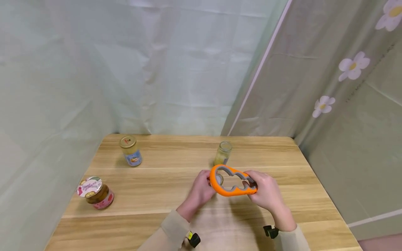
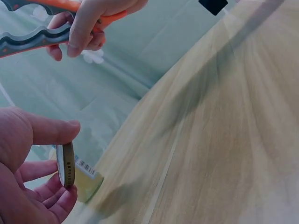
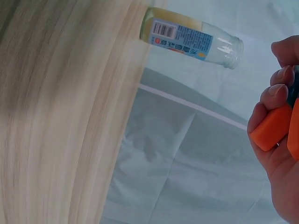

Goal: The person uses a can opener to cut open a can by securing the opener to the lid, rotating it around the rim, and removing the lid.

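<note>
My left hand [image 1: 200, 188] pinches a small round metal jar lid [image 2: 69, 164] between thumb and fingers; the left wrist view shows it edge-on. My right hand [image 1: 267, 191] grips the narrow end of an orange jar opener [image 1: 213, 180] with a grey scalloped inside. The opener is held above the table, and its wide end overlaps the lid in the head view. Behind the hands stands a lidless glass jar [image 1: 222, 154] with pale yellow contents. Its blue label and open mouth show in the right wrist view, where the jar [image 3: 184, 38] is apart from my fingers.
A gold-lidded jar [image 1: 132, 156] with a blue label stands at the back left of the wooden table [image 1: 157, 195]. Nearer, at the left edge, is a jar [image 1: 101, 197] with a pink label and a broad printed top. Curtains [image 1: 176, 69] hang behind.
</note>
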The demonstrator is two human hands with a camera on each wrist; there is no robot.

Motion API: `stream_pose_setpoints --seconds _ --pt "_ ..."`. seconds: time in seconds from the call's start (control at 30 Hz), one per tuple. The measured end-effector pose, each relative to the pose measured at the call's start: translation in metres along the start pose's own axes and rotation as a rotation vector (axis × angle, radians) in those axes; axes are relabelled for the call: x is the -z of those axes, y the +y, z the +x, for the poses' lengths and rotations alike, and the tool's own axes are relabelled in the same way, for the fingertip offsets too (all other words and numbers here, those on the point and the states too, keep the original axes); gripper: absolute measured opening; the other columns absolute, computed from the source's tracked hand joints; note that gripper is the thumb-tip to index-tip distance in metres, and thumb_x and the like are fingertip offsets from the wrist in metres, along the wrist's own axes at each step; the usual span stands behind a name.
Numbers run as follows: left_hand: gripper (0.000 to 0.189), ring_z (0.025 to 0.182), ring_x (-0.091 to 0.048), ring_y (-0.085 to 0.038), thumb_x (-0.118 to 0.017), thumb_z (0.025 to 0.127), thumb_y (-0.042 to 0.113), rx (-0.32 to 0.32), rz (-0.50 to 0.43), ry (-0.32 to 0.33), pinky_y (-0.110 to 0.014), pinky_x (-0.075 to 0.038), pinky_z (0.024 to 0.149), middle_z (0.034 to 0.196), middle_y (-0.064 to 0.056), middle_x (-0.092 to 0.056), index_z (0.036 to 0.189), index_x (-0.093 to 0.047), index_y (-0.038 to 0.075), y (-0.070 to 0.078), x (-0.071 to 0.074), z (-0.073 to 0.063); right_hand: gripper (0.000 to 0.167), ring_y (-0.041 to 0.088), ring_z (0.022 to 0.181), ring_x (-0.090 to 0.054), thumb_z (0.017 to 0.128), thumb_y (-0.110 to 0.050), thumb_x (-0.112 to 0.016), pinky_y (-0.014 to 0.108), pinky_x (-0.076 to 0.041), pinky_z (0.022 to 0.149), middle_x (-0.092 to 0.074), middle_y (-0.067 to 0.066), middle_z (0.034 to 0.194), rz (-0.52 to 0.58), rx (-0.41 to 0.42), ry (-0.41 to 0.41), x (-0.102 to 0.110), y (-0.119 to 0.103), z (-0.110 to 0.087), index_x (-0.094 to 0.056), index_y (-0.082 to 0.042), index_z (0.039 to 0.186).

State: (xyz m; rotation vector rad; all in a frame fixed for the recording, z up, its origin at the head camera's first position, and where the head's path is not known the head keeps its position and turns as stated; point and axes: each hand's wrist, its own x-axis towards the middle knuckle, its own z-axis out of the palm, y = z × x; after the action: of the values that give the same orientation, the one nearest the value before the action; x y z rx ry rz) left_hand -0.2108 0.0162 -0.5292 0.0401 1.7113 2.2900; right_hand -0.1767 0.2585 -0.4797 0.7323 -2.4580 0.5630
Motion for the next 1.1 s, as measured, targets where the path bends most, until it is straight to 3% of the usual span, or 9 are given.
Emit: stream_pose_setpoints --seconds 0.1,0.13,0.2,0.3,0.5,0.6,0.73,0.87,1.1 --pt "0.018 0.100 -0.057 -0.022 -0.084 0.086 -0.003 -0.196 0.543 0.007 -0.030 -0.052 0.085 0.114 -0.008 -0.058 0.101 -0.076 0.001 0.000 0.004 0.003 0.025 0.004 0.065 -0.043 0.080 -0.005 -0.079 0.028 -0.042 0.059 -0.049 -0.017 0.075 -0.004 -0.006 0.008 0.001 0.001 -0.001 -0.072 -0.019 0.099" --pt "0.017 0.103 -0.058 -0.024 -0.085 0.086 0.002 -0.248 0.655 -0.005 -0.035 -0.053 0.089 0.115 -0.008 -0.059 0.102 -0.077 0.004 -0.001 0.005 0.004 0.026 0.004 0.065 -0.044 0.079 -0.005 -0.079 0.028 -0.042 0.059 -0.050 -0.017 0.075 -0.006 -0.008 0.009 0.001 0.002 -0.002 -0.072 -0.019 0.099" --pt "0.016 0.110 -0.059 -0.028 -0.084 0.089 0.009 -0.352 0.851 -0.025 -0.043 -0.052 0.097 0.114 -0.009 -0.064 0.104 -0.078 0.009 -0.001 0.006 0.006 0.026 0.005 0.065 -0.044 0.078 -0.005 -0.079 0.028 -0.043 0.059 -0.051 -0.016 0.075 -0.010 -0.011 0.008 0.001 0.003 -0.003 -0.072 -0.019 0.100" --pt "0.011 0.112 -0.058 -0.029 -0.078 0.095 0.015 -0.433 0.993 -0.061 -0.047 -0.050 0.099 0.109 -0.008 -0.068 0.105 -0.079 0.012 -0.003 0.007 0.011 0.028 0.005 0.066 -0.045 0.077 -0.005 -0.080 0.027 -0.043 0.058 -0.053 -0.016 0.076 -0.013 -0.013 0.001 0.001 0.004 -0.007 -0.073 -0.018 0.102" --pt "0.014 0.103 -0.055 -0.025 -0.067 0.105 0.018 -0.400 0.958 -0.120 -0.044 -0.049 0.094 0.110 -0.006 -0.061 0.108 -0.078 0.010 -0.006 0.005 0.018 0.030 0.003 0.064 -0.044 0.077 -0.005 -0.080 0.027 -0.042 0.058 -0.052 -0.017 0.075 -0.015 -0.028 -0.008 0.000 0.006 -0.013 -0.073 -0.018 0.103" --pt "0.016 0.103 -0.053 -0.026 -0.078 0.096 0.015 -0.370 0.923 -0.132 -0.044 -0.048 0.094 0.113 -0.007 -0.060 0.111 -0.077 0.008 -0.007 0.005 0.023 0.030 0.003 0.064 -0.044 0.077 -0.004 -0.080 0.027 -0.041 0.059 -0.051 -0.018 0.075 -0.013 -0.024 -0.010 0.000 0.007 -0.013 -0.072 -0.019 0.103" --pt "0.044 0.107 -0.053 -0.027 -0.089 0.085 0.016 -0.343 0.841 -0.122 -0.047 -0.048 0.097 0.117 -0.008 -0.059 0.121 -0.068 0.002 -0.019 0.009 0.032 0.032 0.003 0.065 -0.044 0.074 -0.004 -0.079 0.027 -0.041 0.059 -0.049 -0.018 0.076 -0.021 -0.010 -0.010 0.000 0.008 -0.013 -0.071 -0.021 0.100" --pt "0.054 0.111 -0.054 -0.029 -0.089 0.085 0.017 -0.341 0.773 -0.118 -0.050 -0.048 0.101 0.122 -0.010 -0.059 0.128 -0.060 0.001 -0.026 0.011 0.037 0.032 0.003 0.064 -0.044 0.074 -0.005 -0.080 0.028 -0.041 0.059 -0.049 -0.019 0.075 -0.031 -0.014 -0.024 0.001 0.009 -0.013 -0.071 -0.022 0.099" --pt "0.052 0.110 -0.056 -0.028 -0.088 0.084 0.014 -0.350 0.727 -0.128 -0.049 -0.047 0.103 0.121 -0.008 -0.059 0.127 -0.061 0.004 -0.031 0.008 0.042 0.031 0.003 0.064 -0.044 0.076 -0.006 -0.081 0.027 -0.041 0.059 -0.050 -0.018 0.076 -0.045 -0.025 -0.047 0.002 0.009 -0.013 -0.072 -0.022 0.101"
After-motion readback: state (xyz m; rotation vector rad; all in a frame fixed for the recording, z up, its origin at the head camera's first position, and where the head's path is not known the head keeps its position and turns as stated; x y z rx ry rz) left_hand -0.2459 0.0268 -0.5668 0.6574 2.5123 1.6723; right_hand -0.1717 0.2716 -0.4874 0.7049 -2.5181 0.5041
